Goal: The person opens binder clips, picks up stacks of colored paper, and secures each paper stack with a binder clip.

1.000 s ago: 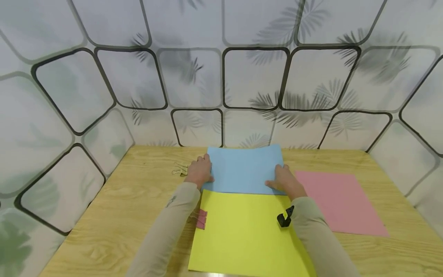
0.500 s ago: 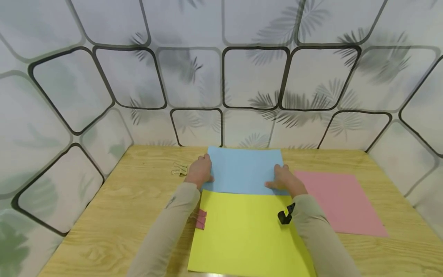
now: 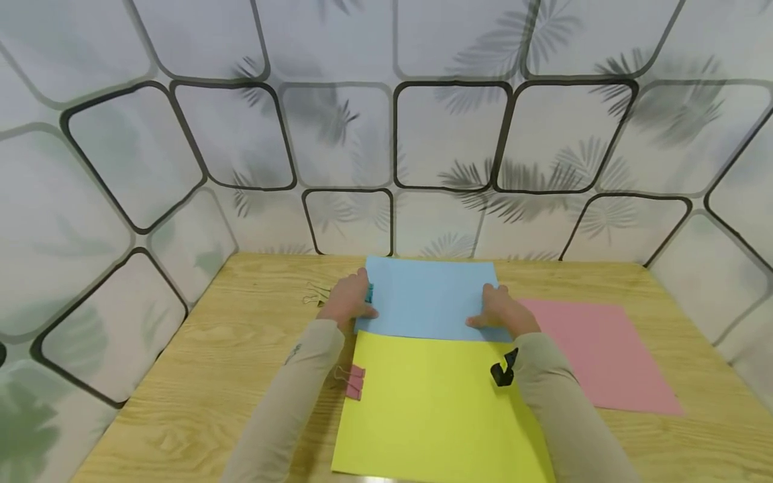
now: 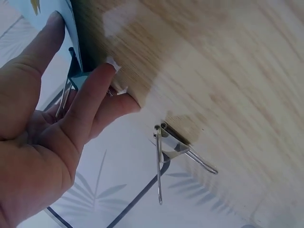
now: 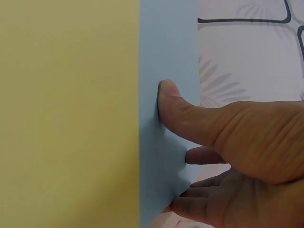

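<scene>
A blue paper sheet (image 3: 431, 295) lies at the table's back, its near edge meeting a yellow sheet (image 3: 435, 409). At its left edge is my left hand (image 3: 347, 298), thumb on the paper and the other fingers spread loosely. A teal binder clip (image 4: 78, 78) sits on that edge between thumb and fingers. My right hand (image 3: 501, 312) pinches the blue sheet's right edge; in the right wrist view the thumb lies on top and the fingers reach behind. A pink binder clip (image 3: 355, 382) bites the yellow sheet's left edge, a black binder clip (image 3: 503, 372) its right.
A pink paper sheet (image 3: 610, 355) lies to the right of the others. Left of my left hand stands a pale gold binder clip (image 4: 171, 147), handles spread. Patterned cloth walls (image 3: 447, 134) rise behind and beside the wooden table (image 3: 199, 376).
My left hand has shifted slightly left, off the blue sheet's edge, and the teal clip there now shows. The right hand keeps its pinch. The head view has moved a little.
</scene>
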`<act>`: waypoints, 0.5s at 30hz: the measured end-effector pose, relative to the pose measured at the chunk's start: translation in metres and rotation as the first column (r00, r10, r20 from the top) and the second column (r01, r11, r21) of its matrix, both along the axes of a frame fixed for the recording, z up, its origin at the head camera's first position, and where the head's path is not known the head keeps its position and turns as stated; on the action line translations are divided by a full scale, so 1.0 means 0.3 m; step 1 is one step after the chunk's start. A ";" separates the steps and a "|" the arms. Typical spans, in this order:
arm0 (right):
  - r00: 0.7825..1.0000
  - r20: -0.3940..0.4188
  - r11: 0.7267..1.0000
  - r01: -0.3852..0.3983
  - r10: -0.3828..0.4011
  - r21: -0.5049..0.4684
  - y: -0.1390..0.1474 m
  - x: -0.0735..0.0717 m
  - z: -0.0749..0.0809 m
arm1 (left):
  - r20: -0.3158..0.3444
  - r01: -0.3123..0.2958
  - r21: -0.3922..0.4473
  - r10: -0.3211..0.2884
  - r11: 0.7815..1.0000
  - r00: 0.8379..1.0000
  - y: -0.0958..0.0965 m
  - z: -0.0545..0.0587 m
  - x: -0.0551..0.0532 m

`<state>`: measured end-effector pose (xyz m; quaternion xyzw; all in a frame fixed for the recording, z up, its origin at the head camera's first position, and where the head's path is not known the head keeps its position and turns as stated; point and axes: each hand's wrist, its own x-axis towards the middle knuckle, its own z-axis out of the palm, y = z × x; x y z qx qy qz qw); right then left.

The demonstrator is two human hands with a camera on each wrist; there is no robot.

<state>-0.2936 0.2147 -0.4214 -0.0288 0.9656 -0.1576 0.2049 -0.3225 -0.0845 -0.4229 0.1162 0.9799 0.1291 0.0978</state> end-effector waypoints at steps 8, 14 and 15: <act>1.000 0.023 1.000 0.001 -0.001 0.005 0.016 0.001 0.006 | 0.011 0.041 0.120 -0.043 0.992 0.999 -0.039 -0.001 -0.008; 1.000 0.016 1.000 0.009 -0.009 -0.012 0.013 0.006 0.003 | 0.008 0.033 0.084 -0.034 0.996 0.999 -0.043 -0.001 -0.002; 1.000 0.007 1.000 0.008 -0.008 -0.015 0.012 0.007 0.003 | 0.010 0.030 0.081 -0.031 0.996 0.999 -0.041 0.000 0.000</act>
